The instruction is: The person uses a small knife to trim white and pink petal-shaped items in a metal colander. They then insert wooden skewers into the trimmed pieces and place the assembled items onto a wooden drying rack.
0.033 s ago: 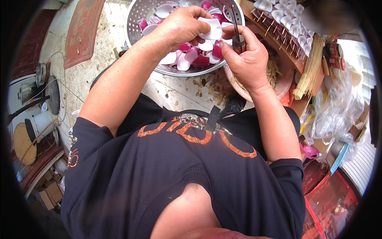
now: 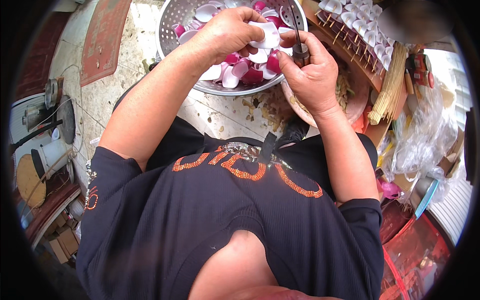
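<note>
My left hand (image 2: pixel 232 32) pinches a white onion piece (image 2: pixel 266 36) between thumb and fingers, above a perforated metal colander (image 2: pixel 200 86). In the colander lie several loose red onion pieces (image 2: pixel 251 76), some purple, some with their pale inner side up. Closed around a wooden handle, my right hand (image 2: pixel 315 70) holds what looks like a narrow-bladed knife (image 2: pixel 301 52), its thin dark blade pointing up and away. The right fingertips are close beside the onion piece in my left hand. Part of the handle is hidden in my palm.
Right of the colander stands a pinkish bowl (image 2: pixel 354 111) with scraps. Skewered onion pieces (image 2: pixel 360 25) lie in rows at the far right, near a bundle of thin sticks (image 2: pixel 387 95). Clear plastic bags (image 2: pixel 422 132) hang farther right. Scraps (image 2: pixel 262 112) litter the tiled floor.
</note>
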Tool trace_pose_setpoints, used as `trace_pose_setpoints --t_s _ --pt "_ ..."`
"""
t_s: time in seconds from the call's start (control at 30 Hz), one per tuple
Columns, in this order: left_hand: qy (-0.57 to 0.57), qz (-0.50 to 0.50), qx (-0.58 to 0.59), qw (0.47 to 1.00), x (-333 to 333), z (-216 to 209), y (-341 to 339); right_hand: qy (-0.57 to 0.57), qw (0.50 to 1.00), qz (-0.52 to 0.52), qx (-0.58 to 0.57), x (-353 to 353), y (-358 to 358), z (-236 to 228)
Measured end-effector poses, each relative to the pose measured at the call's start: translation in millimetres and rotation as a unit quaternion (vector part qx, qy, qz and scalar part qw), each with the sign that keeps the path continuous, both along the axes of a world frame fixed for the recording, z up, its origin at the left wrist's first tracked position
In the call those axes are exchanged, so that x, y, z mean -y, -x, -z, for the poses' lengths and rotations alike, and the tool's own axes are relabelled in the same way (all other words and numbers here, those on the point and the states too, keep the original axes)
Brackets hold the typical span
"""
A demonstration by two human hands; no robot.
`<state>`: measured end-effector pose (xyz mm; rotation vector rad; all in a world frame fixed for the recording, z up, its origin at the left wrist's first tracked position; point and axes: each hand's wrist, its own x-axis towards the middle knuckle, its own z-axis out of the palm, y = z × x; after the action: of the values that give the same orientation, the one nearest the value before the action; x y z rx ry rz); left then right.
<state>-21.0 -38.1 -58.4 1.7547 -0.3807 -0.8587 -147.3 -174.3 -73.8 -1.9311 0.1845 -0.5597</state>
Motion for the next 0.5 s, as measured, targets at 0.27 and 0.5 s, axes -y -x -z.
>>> trace_pose_setpoints --t_s 0.27,0.5 --pt "0.019 0.019 -0.027 0.999 1.5 1.2 1.8 0.014 0.998 -0.045 -0.032 1.4 1.3 -0.5" --pt "0.051 0.077 -0.093 0.991 -2.2 3.1 -1.7 -0.137 0.981 -0.073 -0.112 3.6 1.7 -2.8"
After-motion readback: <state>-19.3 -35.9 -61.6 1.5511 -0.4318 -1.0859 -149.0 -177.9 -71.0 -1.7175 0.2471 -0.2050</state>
